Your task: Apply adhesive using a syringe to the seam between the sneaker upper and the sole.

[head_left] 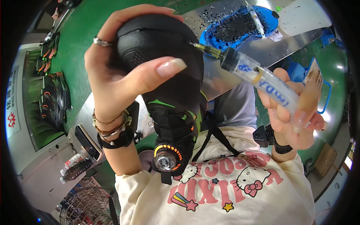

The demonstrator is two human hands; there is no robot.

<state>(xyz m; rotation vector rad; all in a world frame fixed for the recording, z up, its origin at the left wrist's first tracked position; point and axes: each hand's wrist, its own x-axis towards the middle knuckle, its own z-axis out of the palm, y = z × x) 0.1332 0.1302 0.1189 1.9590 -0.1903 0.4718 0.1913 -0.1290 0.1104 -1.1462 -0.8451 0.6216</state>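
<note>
A black shoe with green and orange accents and a round dial is held toe-up in front of my chest. My left hand wraps around its toe end, the thumb lying across the upper. In my right hand is a clear syringe with blue handwriting and a thin yellowish nozzle. The nozzle's tip meets the shoe's right edge near the toe; whether it touches, I cannot tell. Fingers are closed around the barrel, and the plunger end is mostly hidden by them.
On the metal table beyond lies a blue tray of black residue, with another syringe across it. A white sheet is beside it. More shoes stand at left, near a phone and dark bottle. A fan is lower left.
</note>
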